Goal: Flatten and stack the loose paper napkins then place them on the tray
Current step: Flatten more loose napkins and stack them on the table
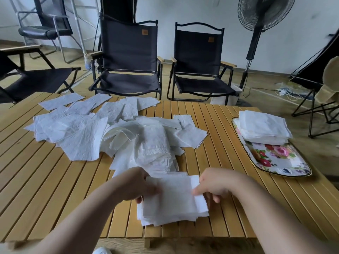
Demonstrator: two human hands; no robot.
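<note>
Currently left hand (136, 184) and right hand (213, 183) pinch opposite side edges of the napkin stack (172, 202) on the near worktop (55, 189); tray (282, 162) lies forward-right, part-filled, nearer the right hand.

matt crinkled paper napkins (117, 132), slatted wood table (229, 189), glossy floral tray (286, 162)

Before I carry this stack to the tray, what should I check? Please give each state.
1. Grip: ok, left hand and right hand hold the near stack by its sides.
2. Edges aligned: not ok, lower sheets stick out.
3. Room on the tray: ok, its near half is bare.
4. Path to tray: ok, only bare table between.
5. Loose napkins finished: not ok, a pile lies unstacked.
</note>
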